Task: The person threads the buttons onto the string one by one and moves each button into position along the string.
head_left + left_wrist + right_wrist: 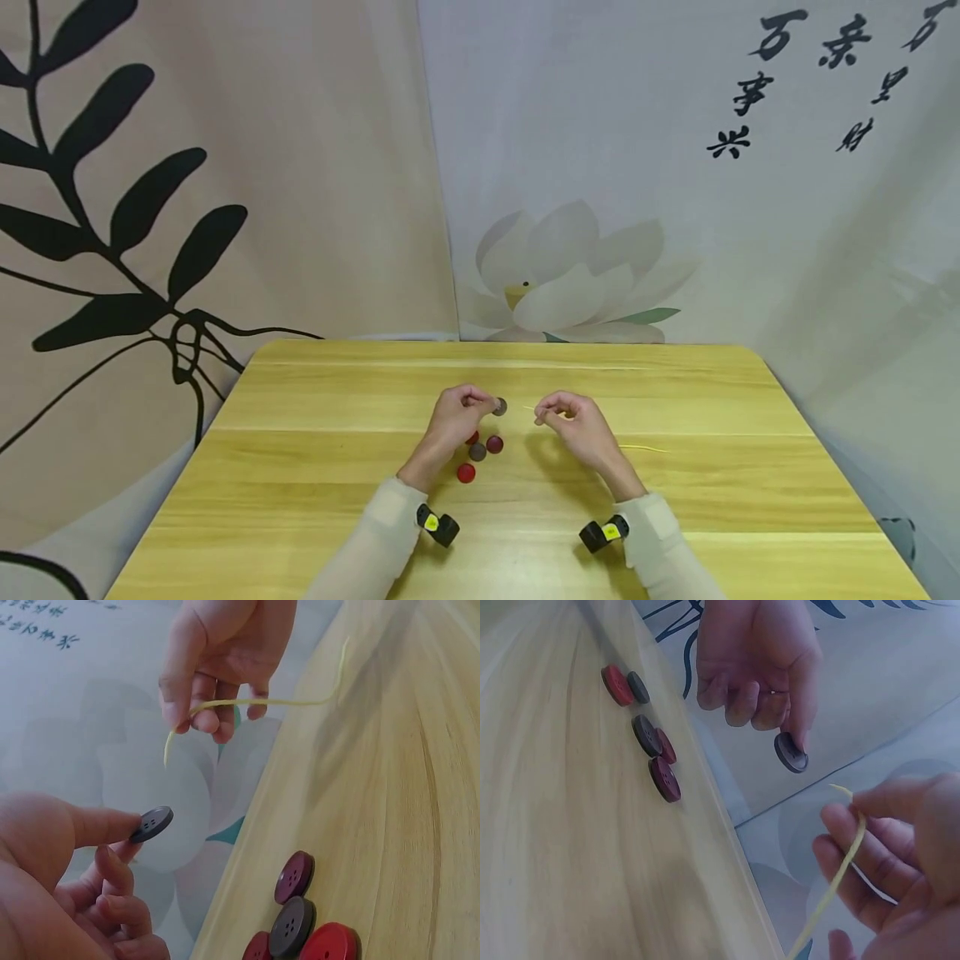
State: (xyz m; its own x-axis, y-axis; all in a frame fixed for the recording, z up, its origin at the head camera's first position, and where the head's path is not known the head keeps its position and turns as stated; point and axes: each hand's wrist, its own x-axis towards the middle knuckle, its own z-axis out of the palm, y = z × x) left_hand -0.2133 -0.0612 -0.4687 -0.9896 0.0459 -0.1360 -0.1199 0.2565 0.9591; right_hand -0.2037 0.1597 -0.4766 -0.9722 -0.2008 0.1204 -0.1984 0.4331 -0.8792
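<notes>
the table (262, 483) bears five buttons (664, 780); fingers (105, 825) pinch one button (155, 823), one string (289, 702).

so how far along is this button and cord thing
Done: the dark button is pinched in the left hand, the yellow cord in the right hand.
In hand: lining them up, it seems; the cord's tip is apart from the button, and no button shows on the cord.
Left: probably threading; five loose buttons also lie on the table.

万事兴 (753, 92), 亲 (845, 42), 万里财 (890, 85), on bkgd cloth (765, 225)
</notes>
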